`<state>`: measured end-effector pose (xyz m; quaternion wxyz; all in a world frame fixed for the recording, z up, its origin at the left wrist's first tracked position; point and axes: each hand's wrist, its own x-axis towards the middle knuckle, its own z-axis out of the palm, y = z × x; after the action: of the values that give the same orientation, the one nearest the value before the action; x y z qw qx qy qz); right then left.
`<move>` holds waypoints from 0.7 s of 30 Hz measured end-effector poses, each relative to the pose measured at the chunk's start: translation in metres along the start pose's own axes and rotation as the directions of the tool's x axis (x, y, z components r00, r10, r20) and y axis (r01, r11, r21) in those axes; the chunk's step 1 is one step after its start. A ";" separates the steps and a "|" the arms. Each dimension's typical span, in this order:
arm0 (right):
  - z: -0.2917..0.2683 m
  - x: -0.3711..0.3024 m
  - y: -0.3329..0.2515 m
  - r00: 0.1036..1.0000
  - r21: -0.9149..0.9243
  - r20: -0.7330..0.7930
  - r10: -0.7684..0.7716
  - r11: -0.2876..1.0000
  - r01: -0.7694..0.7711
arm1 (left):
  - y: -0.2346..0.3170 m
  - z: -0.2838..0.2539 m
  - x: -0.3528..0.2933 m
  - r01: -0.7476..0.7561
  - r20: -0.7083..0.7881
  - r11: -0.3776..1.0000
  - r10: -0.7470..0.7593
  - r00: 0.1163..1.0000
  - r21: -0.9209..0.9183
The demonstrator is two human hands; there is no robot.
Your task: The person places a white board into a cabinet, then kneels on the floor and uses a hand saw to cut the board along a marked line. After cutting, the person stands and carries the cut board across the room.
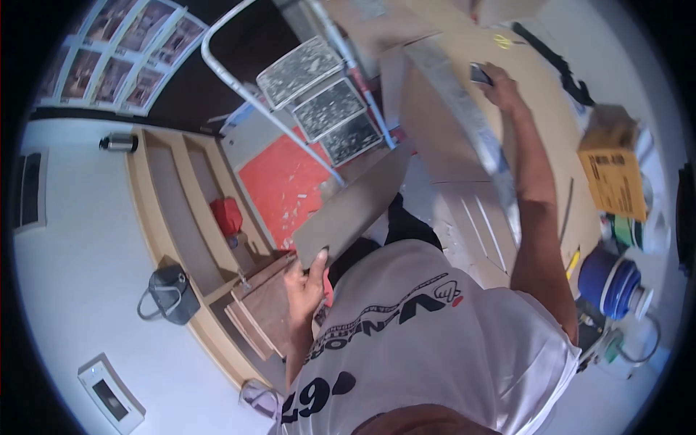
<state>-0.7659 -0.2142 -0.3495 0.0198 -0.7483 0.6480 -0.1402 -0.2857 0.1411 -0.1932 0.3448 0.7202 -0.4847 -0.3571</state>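
Observation:
My left hand [310, 284] is closed on the near end of a long flat grey-brown board [355, 199]. The thumb lies on top, and the board slants up and away in front of my body. My right arm reaches far forward over a worktop covered in brown sheet [536, 167]. There my right hand [502, 88] is closed around a small dark thing with a pale edge [478, 73]. It is too small for me to tell its kind. The fingers under the board are hidden.
A stepladder [330, 109] with paint-spattered steps stands ahead, beside a red floor sheet [279, 181]. On the left is a wooden shelf unit [170, 188] with a black bag [174, 293]. At the right sit a yellow box [615, 170] and a blue jug [607, 283].

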 end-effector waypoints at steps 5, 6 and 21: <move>-0.041 -0.006 -0.052 0.986 0.130 -0.031 0.166 0.978 -0.161 | 0.004 -0.028 0.075 -0.096 0.163 0.995 0.098 0.982 -0.020; -0.060 -0.008 -0.076 0.944 0.243 -0.042 0.327 0.920 -0.308 | 0.008 -0.029 0.093 -0.083 0.202 0.996 0.088 0.975 -0.033; -0.097 -0.164 -0.419 0.818 0.264 -0.490 0.300 0.946 -0.189 | 0.016 -0.057 0.232 -0.474 0.773 0.842 0.473 0.423 -0.256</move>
<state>-0.4043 0.0267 -0.1983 -0.0634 -0.5855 0.7021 -0.4002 -0.1807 -0.0741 -0.1928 0.1683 0.3082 -0.7692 -0.5339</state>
